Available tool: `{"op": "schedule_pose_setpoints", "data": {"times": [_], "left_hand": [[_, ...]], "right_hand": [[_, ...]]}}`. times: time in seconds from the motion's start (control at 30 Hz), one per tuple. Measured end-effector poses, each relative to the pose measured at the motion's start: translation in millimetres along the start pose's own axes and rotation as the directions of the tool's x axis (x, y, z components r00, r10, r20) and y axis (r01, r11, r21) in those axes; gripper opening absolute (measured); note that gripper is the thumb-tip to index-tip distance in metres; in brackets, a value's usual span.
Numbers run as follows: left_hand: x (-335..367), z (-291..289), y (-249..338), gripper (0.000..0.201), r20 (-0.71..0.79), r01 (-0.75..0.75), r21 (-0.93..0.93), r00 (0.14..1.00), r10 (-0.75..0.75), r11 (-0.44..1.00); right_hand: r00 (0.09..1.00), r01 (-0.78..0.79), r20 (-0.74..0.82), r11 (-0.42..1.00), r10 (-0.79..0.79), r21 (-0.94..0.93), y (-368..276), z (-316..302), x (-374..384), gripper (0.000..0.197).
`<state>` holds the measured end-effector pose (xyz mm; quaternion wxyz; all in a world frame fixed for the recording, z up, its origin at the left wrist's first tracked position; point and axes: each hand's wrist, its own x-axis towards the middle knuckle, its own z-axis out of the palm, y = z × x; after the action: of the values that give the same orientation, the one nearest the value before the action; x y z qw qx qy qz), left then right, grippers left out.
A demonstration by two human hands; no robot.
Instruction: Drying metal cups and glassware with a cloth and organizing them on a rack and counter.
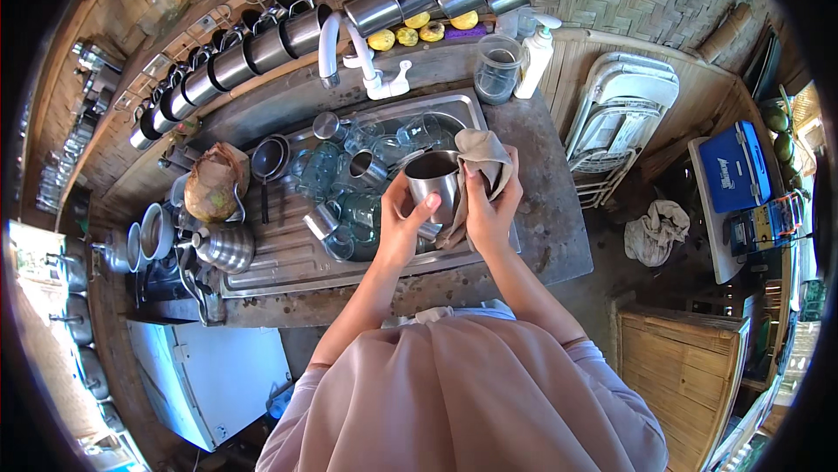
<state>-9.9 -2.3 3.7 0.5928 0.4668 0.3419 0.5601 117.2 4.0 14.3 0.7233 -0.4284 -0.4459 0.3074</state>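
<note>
My left hand (401, 226) is wrapped round a stainless steel mug (431, 174), its thumb on the near side and its open mouth tilted upward. On the mug's right, my right hand (494, 208) grips a grey-brown cloth (483, 151) that drapes over the rim and hangs down along that side. Both hands are above the metal sink (470, 110), which is crowded with glass jars (323, 165), glasses and steel cups. One steel cup (321, 221) lies tipped near my left wrist. The mug's handle is hidden.
A white tap (371, 79) rises behind the sink. Several steel mugs (371, 8) hang along the wall above yellow fruits (432, 31). A plastic jar (498, 71) and a pump bottle (535, 62) stand right. Left are a kettle (225, 248), strainer (270, 156) and coconut (212, 184).
</note>
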Motion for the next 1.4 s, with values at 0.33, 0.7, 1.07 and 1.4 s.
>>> {"op": "schedule_pose_setpoints", "data": {"times": [0.33,0.7,1.07,1.4], "left_hand": [[-0.2,1.3,-3.0,0.05,-0.056,0.015,0.068,0.998,-0.011,0.998],[10.3,20.4,-35.3,0.053,-0.101,0.142,0.108,0.986,-0.132,0.984],[40.6,41.1,-105.8,0.059,0.105,0.246,0.19,0.957,-0.269,0.951],[45.5,34.7,-94.6,0.064,0.206,0.321,0.076,0.921,-0.329,0.944]], "right_hand": [[0.895,0.437,0.131,0.774,-0.427,-0.459,18.2,-16.7,18.4,0.038],[0.98,0.026,-0.135,0.769,-0.146,-0.639,49.1,-85.7,24.8,0.044],[0.973,-0.227,-0.19,0.708,0.132,-0.669,101.0,-134.4,16.0,0.033],[0.986,-0.143,-0.165,0.657,0.029,-0.74,83.3,-117.2,-2.3,0.028]]}}
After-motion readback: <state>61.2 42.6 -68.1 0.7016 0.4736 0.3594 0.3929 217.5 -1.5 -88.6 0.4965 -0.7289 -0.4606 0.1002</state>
